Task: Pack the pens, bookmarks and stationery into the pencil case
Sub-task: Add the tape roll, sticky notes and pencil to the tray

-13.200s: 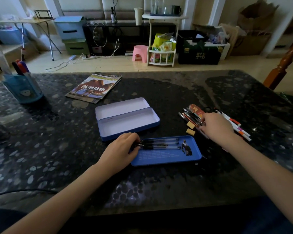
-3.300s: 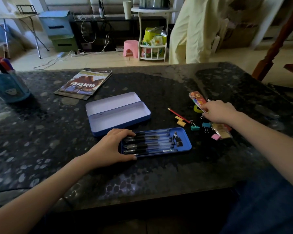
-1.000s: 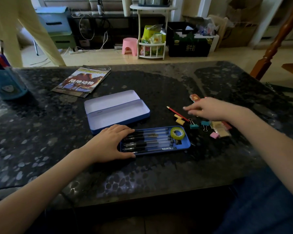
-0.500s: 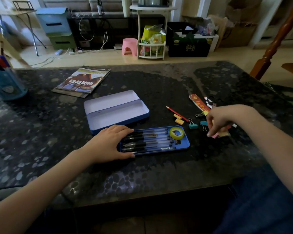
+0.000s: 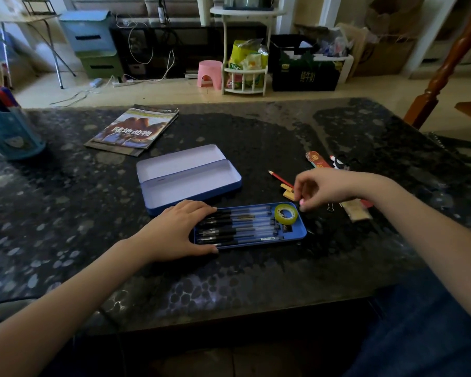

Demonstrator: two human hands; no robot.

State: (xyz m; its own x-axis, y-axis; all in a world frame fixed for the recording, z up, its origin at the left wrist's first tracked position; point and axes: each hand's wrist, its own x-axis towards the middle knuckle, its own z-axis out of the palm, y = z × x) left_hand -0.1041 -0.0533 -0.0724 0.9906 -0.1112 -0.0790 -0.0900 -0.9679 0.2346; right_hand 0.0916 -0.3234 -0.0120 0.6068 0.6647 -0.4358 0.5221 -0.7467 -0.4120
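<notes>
A magazine [image 5: 133, 129] lies flat on the far left of the dark speckled desk [image 5: 65, 213]. At the desk's left edge stands a blue pen holder [image 5: 10, 133] with markers upright in it. On the floor beyond are a pink stool [image 5: 208, 74], a white rack [image 5: 244, 50] full of snack bags, a dark box [image 5: 305, 74] and stacked drawers [image 5: 91, 44].

The left hand [image 5: 178, 231] lies flat, palm down, fingers spread and pointing right, thumb stretched along its near side, forearm running back toward the lower left. The right hand [image 5: 328, 189] hovers, wrist raised, fingers curled downward, fingertips [image 5: 301, 202] pinching something small and pink, forearm angled back to the lower right.
</notes>
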